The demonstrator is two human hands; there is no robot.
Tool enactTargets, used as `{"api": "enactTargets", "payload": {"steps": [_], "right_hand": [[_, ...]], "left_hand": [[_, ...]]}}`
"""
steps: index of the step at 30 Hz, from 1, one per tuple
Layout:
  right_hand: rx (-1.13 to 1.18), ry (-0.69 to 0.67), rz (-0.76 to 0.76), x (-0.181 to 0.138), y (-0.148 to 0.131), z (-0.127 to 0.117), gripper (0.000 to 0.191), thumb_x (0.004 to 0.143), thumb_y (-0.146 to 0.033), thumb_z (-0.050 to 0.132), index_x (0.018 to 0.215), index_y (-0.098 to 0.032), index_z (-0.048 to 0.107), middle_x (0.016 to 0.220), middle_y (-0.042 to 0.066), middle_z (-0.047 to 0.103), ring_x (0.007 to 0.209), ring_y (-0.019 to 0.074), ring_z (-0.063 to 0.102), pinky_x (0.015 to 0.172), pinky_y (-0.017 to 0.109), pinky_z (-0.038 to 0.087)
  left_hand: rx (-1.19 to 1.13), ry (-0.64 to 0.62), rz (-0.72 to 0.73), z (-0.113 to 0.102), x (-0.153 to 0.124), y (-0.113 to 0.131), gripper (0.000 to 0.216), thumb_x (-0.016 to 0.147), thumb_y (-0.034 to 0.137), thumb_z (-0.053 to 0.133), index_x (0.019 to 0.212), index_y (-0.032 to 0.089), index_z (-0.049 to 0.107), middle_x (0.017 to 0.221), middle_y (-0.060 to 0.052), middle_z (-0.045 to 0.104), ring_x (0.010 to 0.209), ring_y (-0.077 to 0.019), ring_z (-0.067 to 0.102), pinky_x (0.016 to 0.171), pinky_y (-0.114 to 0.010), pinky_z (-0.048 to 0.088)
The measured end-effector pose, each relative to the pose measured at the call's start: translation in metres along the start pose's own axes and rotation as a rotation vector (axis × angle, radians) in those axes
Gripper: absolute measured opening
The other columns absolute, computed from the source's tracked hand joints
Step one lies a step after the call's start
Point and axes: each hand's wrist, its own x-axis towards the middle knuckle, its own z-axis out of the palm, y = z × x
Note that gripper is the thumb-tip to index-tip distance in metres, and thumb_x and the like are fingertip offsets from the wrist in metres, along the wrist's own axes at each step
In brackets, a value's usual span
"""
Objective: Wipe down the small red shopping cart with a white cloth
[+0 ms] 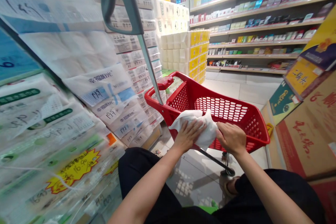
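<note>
A red wheeled shopping basket (222, 102) stands in front of me, its grey pull handle (123, 7) raised at the left. A white cloth (209, 133) is draped over the basket's near rim and side. My left hand (189, 133) lies flat on the cloth with its fingers stretched out, pressing it against the basket. Closed around the near rim, to the right of the cloth, is my right hand (232, 138). The cloth's edge reaches its fingers. No goods show in the visible part of the basket.
Stacked packs of tissue paper (99, 80) rise close on the left, with more yellow-and-white packs (198, 54) behind the basket. Cardboard boxes (309, 129) stand close on the right. Shelves of small goods (257, 22) line the back. My dark-clothed knees flank the basket.
</note>
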Motion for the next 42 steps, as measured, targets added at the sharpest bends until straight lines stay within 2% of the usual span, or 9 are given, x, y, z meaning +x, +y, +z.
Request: {"api": "enactTargets", "payload": {"steps": [4, 9, 12, 16, 22, 25, 28, 35, 42], "right_hand": [[0.005, -0.007, 0.007, 0.0, 0.001, -0.004, 0.034, 0.096, -0.043, 0.038, 0.082, -0.02, 0.059, 0.071, 0.003, 0.061, 0.069, 0.0166, 0.052, 0.067, 0.031, 0.026], [0.008, -0.003, 0.022, 0.001, -0.002, -0.004, 0.031, 0.095, -0.042, 0.04, 0.083, -0.02, 0.059, 0.071, 0.002, 0.061, 0.067, 0.0156, 0.051, 0.065, 0.03, 0.025], [0.0, 0.006, 0.033, 0.004, -0.007, -0.002, 0.031, 0.095, -0.042, 0.041, 0.081, -0.02, 0.058, 0.069, 0.001, 0.06, 0.066, 0.0151, 0.051, 0.065, 0.03, 0.024], [-0.026, 0.013, 0.05, 0.009, -0.017, 0.001, 0.032, 0.097, -0.039, 0.04, 0.076, -0.02, 0.055, 0.066, 0.001, 0.058, 0.065, 0.0146, 0.05, 0.065, 0.031, 0.024], [-0.039, 0.017, 0.008, 0.015, -0.028, 0.006, 0.03, 0.098, -0.036, 0.039, 0.081, -0.02, 0.058, 0.072, 0.003, 0.063, 0.069, 0.0157, 0.052, 0.068, 0.032, 0.025], [-0.037, 0.002, 0.008, 0.016, -0.028, 0.007, 0.031, 0.099, -0.035, 0.036, 0.086, -0.019, 0.059, 0.075, 0.004, 0.064, 0.073, 0.0164, 0.054, 0.07, 0.032, 0.026], [-0.041, -0.011, 0.015, 0.015, -0.025, 0.006, 0.033, 0.1, -0.037, 0.035, 0.085, -0.02, 0.059, 0.074, 0.003, 0.064, 0.071, 0.0164, 0.054, 0.069, 0.032, 0.026], [-0.003, 0.008, 0.051, 0.015, -0.026, 0.004, 0.036, 0.099, -0.04, 0.036, 0.08, -0.02, 0.058, 0.072, 0.003, 0.063, 0.068, 0.0157, 0.051, 0.065, 0.031, 0.023], [0.007, 0.016, 0.052, 0.019, -0.036, 0.002, 0.033, 0.098, -0.036, 0.036, 0.078, -0.02, 0.056, 0.07, 0.003, 0.062, 0.068, 0.0154, 0.051, 0.064, 0.031, 0.023]], "left_hand": [[0.017, -0.041, 0.04, -0.016, -0.002, -0.024, 0.053, 0.1, 0.029, 0.041, 0.152, 0.031, 0.029, 0.159, 0.005, 0.026, 0.15, -0.0179, 0.012, 0.124, -0.043, 0.012], [0.073, -0.065, -0.125, -0.043, -0.013, -0.07, 0.055, 0.101, 0.034, 0.04, 0.153, 0.033, 0.023, 0.157, 0.003, 0.03, 0.149, -0.0169, 0.017, 0.123, -0.047, -0.001], [0.08, -0.057, -0.237, -0.055, -0.017, -0.078, 0.059, 0.099, 0.039, 0.044, 0.154, 0.03, 0.024, 0.159, -0.002, 0.028, 0.149, -0.0224, 0.018, 0.123, -0.049, 0.0], [0.025, -0.043, -0.325, -0.058, -0.006, -0.058, 0.061, 0.097, 0.044, 0.046, 0.153, 0.024, 0.029, 0.159, -0.01, 0.027, 0.148, -0.0296, 0.02, 0.121, -0.054, 0.01], [-0.115, -0.072, -0.15, -0.045, 0.037, -0.005, 0.047, 0.101, 0.036, 0.039, 0.147, 0.026, 0.038, 0.14, -0.006, 0.051, 0.137, -0.0241, 0.038, 0.121, -0.05, 0.017], [-0.147, -0.085, -0.068, -0.042, 0.052, -0.001, 0.041, 0.102, 0.032, 0.036, 0.141, 0.024, 0.044, 0.13, -0.005, 0.057, 0.123, -0.0206, 0.05, 0.118, -0.045, 0.024], [-0.133, -0.131, 0.002, -0.047, 0.055, -0.027, 0.035, 0.101, 0.032, 0.038, 0.132, 0.026, 0.053, 0.122, -0.005, 0.061, 0.113, -0.0203, 0.054, 0.111, -0.04, 0.033], [0.034, -0.096, -0.269, -0.07, 0.04, -0.11, 0.042, 0.097, 0.05, 0.043, 0.124, 0.021, 0.058, 0.129, -0.011, 0.057, 0.126, -0.0286, 0.046, 0.114, -0.046, 0.026], [-0.022, -0.166, -0.287, -0.07, 0.058, -0.1, 0.042, 0.099, 0.045, 0.038, 0.087, 0.017, 0.067, 0.09, -0.01, 0.069, 0.092, -0.0248, 0.059, 0.1, -0.048, 0.034]]}}
